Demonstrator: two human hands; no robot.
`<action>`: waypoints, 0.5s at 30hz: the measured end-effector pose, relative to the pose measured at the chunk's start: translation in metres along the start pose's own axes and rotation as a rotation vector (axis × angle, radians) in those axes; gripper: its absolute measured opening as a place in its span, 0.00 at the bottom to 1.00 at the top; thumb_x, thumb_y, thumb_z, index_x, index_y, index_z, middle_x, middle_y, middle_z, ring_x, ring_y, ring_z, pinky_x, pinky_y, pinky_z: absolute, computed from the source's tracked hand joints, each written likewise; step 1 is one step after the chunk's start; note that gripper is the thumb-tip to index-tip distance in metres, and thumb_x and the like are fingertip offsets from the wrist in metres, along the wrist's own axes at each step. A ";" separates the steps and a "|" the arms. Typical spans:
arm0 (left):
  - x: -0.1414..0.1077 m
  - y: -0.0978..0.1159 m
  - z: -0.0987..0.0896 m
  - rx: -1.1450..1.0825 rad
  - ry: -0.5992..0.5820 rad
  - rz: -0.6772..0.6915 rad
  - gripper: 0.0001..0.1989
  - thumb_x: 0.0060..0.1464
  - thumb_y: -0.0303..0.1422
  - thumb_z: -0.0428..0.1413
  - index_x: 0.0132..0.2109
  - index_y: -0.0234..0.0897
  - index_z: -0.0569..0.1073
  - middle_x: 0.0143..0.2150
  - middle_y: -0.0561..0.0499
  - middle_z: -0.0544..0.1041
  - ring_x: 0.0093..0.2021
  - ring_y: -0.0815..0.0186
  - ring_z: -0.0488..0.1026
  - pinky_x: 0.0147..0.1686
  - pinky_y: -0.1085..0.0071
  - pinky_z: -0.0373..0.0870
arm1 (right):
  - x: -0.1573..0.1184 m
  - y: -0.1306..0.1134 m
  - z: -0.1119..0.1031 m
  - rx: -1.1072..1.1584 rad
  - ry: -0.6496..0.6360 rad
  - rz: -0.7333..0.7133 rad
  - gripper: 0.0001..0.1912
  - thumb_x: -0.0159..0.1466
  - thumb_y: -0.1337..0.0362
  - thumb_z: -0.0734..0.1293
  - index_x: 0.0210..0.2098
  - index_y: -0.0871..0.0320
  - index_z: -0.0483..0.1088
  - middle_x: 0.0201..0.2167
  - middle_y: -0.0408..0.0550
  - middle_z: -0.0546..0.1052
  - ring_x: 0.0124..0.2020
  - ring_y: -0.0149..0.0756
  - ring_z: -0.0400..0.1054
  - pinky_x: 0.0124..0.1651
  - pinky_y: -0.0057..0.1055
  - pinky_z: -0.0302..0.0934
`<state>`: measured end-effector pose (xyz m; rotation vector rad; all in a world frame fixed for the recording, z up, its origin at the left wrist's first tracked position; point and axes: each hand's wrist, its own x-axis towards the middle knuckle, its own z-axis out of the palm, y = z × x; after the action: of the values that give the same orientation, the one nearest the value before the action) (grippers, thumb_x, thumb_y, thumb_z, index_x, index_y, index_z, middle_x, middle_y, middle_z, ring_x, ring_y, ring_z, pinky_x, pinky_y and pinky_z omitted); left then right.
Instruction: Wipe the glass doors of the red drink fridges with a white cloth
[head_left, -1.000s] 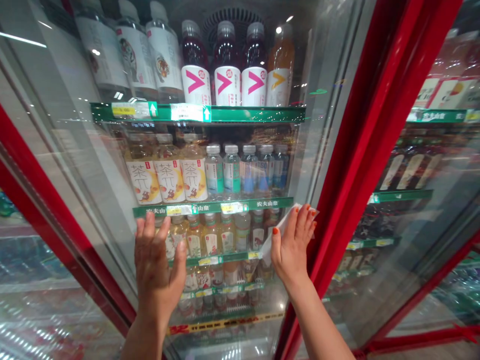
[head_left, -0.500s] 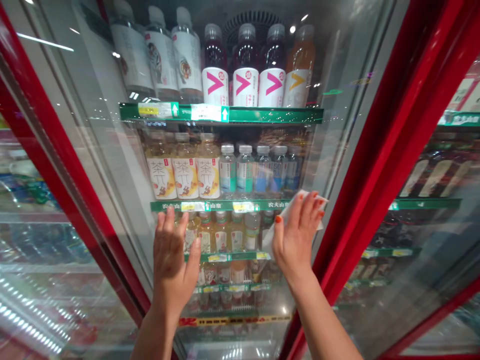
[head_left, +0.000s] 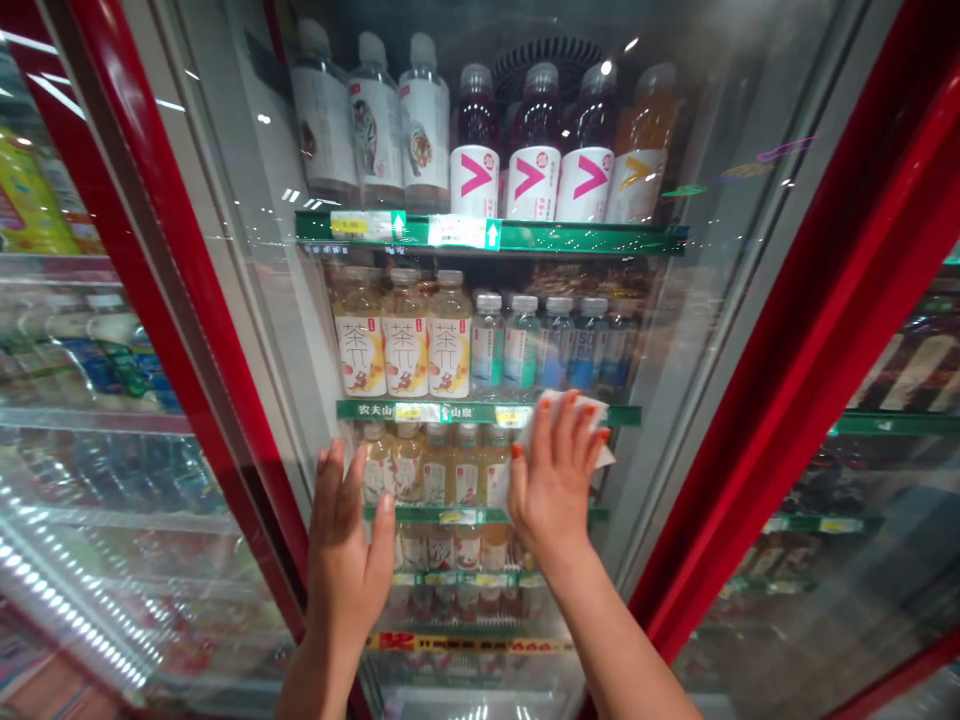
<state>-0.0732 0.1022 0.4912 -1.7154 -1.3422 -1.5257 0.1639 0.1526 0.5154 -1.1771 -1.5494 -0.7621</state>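
A glass door (head_left: 697,330) with red edges stands before me, and drink bottles show through it. My right hand (head_left: 556,480) presses a white cloth (head_left: 602,405) against the pane, fingers spread over it; corners stick out above and to the right. The cloth overlaps the view of a green shelf edge behind the glass. To the left, my left hand (head_left: 346,545) is raised with its fingers stretched out and holds nothing. It is close to the glass; whether it touches, I cannot tell.
Behind the pane stand tea bottles (head_left: 405,345) and purple drink bottles (head_left: 532,180) on shelves with a green front edge (head_left: 585,238). A red door frame (head_left: 795,350) slants along the right, and another red frame (head_left: 187,330) along the left, beside neighbouring stocked shelves.
My right hand has slid left across the glass with the cloth. My left hand stays raised and open. The view has shifted, so the shelves appear farther right.
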 end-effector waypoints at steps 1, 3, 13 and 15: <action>-0.002 -0.001 0.000 0.003 -0.017 -0.004 0.39 0.72 0.31 0.56 0.83 0.50 0.52 0.86 0.45 0.51 0.85 0.48 0.49 0.82 0.43 0.53 | -0.007 -0.014 0.007 0.015 -0.036 -0.118 0.44 0.77 0.62 0.62 0.84 0.55 0.35 0.85 0.48 0.36 0.86 0.50 0.22 0.86 0.63 0.29; -0.005 -0.005 -0.001 0.008 -0.042 -0.004 0.39 0.72 0.31 0.56 0.83 0.50 0.52 0.86 0.45 0.50 0.85 0.48 0.48 0.82 0.43 0.54 | -0.035 -0.031 0.016 0.039 -0.111 -0.345 0.42 0.77 0.61 0.63 0.84 0.53 0.41 0.85 0.40 0.41 0.86 0.41 0.24 0.87 0.50 0.23; -0.035 -0.030 -0.009 -0.059 0.066 -0.088 0.37 0.72 0.27 0.56 0.82 0.47 0.56 0.81 0.43 0.64 0.82 0.59 0.60 0.80 0.59 0.60 | -0.014 -0.041 0.019 -0.035 -0.023 0.021 0.47 0.76 0.60 0.63 0.84 0.57 0.31 0.85 0.54 0.33 0.85 0.61 0.23 0.81 0.76 0.40; -0.041 -0.032 -0.009 -0.095 0.048 -0.113 0.36 0.73 0.27 0.54 0.82 0.47 0.56 0.82 0.44 0.62 0.82 0.61 0.58 0.80 0.61 0.57 | -0.035 -0.077 0.035 -0.029 -0.082 -0.179 0.44 0.75 0.56 0.64 0.84 0.55 0.43 0.85 0.49 0.45 0.86 0.54 0.27 0.85 0.65 0.36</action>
<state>-0.1017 0.0933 0.4470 -1.6732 -1.3834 -1.7077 0.0807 0.1479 0.4786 -1.1130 -1.7345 -0.8649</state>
